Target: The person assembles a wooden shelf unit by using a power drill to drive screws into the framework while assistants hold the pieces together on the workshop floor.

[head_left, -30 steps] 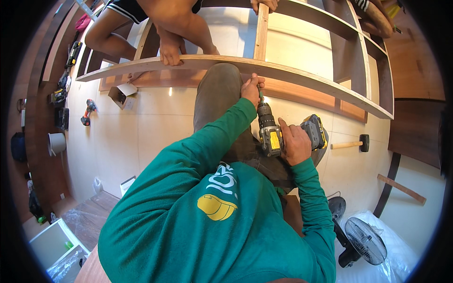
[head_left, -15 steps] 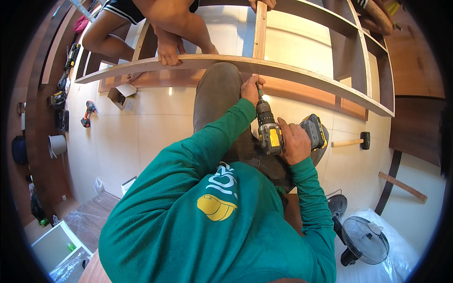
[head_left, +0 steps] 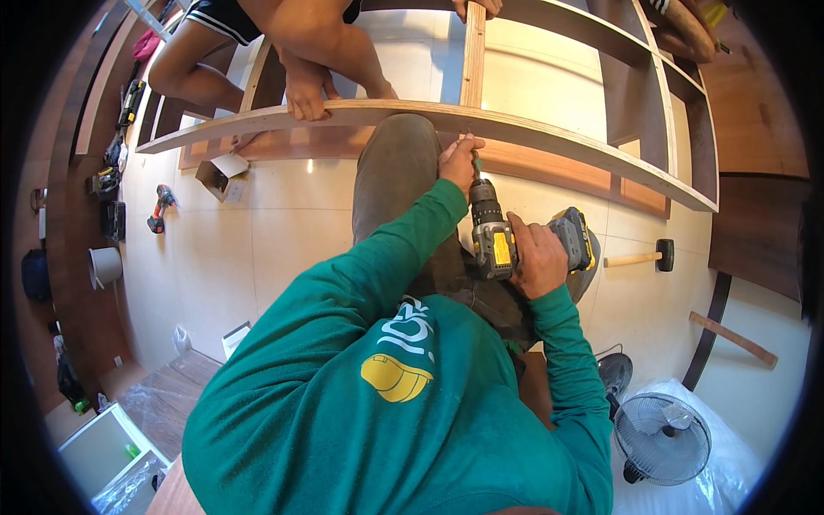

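A yellow-and-black cordless drill point(head_left: 494, 245) points away from me toward the long wooden frame board point(head_left: 532, 127). My right hand point(head_left: 540, 261) is wrapped round its grip, with the battery sticking out on the right. Just ahead of the chuck, my left hand point(head_left: 458, 163) has its fingers pinched together beside the drill's tip, close under the board's edge. What those fingers hold is too small to make out. The board lies across my raised knee and belongs to a large wooden frame with a crosspiece point(head_left: 473, 56).
Another person's hand point(head_left: 306, 93) rests on the board at left; a second hand point(head_left: 477, 9) grips the crosspiece. On the floor lie a red-and-black power tool point(head_left: 160, 209), an open small box point(head_left: 221, 176), a mallet point(head_left: 639, 256) and a wood strip point(head_left: 734, 340). A fan point(head_left: 662, 438) stands at lower right.
The drill's front end has shifted slightly right and back from the board. My left fingers have shifted slightly near its tip. The fan's head has turned.
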`<state>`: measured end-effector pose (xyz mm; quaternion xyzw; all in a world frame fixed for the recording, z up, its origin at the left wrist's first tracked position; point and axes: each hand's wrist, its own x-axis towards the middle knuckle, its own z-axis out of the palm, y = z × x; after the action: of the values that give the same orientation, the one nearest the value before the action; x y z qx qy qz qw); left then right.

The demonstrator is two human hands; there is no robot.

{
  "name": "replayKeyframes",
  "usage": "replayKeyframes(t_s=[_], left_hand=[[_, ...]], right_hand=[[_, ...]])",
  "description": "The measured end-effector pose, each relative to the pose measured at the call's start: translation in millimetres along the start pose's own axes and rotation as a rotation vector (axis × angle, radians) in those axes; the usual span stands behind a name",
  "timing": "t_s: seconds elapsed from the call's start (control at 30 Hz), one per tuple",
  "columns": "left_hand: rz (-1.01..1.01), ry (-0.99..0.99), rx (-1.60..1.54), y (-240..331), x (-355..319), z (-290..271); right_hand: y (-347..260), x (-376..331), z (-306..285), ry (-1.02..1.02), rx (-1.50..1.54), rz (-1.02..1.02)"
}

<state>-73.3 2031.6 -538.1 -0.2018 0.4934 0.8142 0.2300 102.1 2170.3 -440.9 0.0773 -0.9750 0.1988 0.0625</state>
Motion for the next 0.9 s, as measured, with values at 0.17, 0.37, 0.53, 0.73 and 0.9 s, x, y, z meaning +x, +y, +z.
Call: replayKeyframes(t_s=[0.17, 0.37, 0.53, 0.73, 0.9], left_hand=[[0.052, -0.065, -0.048, -2.3, 11.2, -3.2], [0.072, -0.047, 0.028, 8.1, -3.8, 7.6], [0.095, -0.045, 0.065, 9.4, -9.0, 12.2], [0.154, 0.035, 0.189, 2.0, -5.7, 14.7], [0.128, 0.071, 0.266, -7.6, 1.9, 11.0]], right_hand=[[-2.1, 7.1, -8.4, -0.145, 0.083, -0.03], [22.4, 4.7, 9.0, -0.14, 0.017, -0.085], [35.2, 7.7, 22.2, -0.158, 0.007, -0.055], [51.0, 3.3, 55.5, -0.115, 0.0, -0.04], [68.7, 4.5, 68.6, -0.176, -0.042, -0.053]])
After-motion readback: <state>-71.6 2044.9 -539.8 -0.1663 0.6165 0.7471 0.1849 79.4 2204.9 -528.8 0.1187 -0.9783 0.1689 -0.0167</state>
